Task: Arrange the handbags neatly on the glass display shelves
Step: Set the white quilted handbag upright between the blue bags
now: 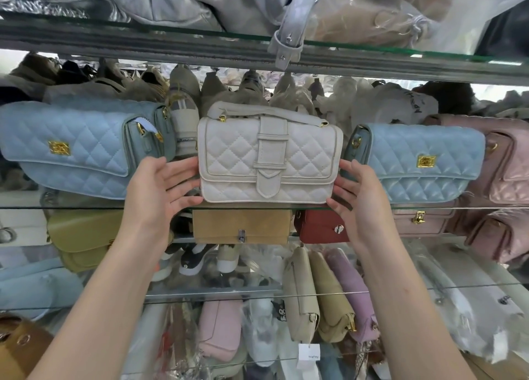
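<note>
A cream quilted handbag [269, 156] with a strap buckle stands upright on the middle glass shelf [86, 208], front facing me. My left hand [160, 187] is spread flat against its left side. On the bag's right side my right hand [357, 190] rests the same way, fingers apart. The bag stands on the shelf between the two palms rather than hanging from a grip. A light blue quilted handbag [77, 150] stands to its left and another light blue quilted handbag [418, 162] to its right, both with gold clasps.
A pink quilted bag [506, 162] stands at the far right. Under the shelf sit a tan bag [242, 226], a red bag [323, 226] and a yellow bag [83, 236]. A grey strap [289, 36] hangs over the upper shelf edge. Lower shelves hold several wrapped bags.
</note>
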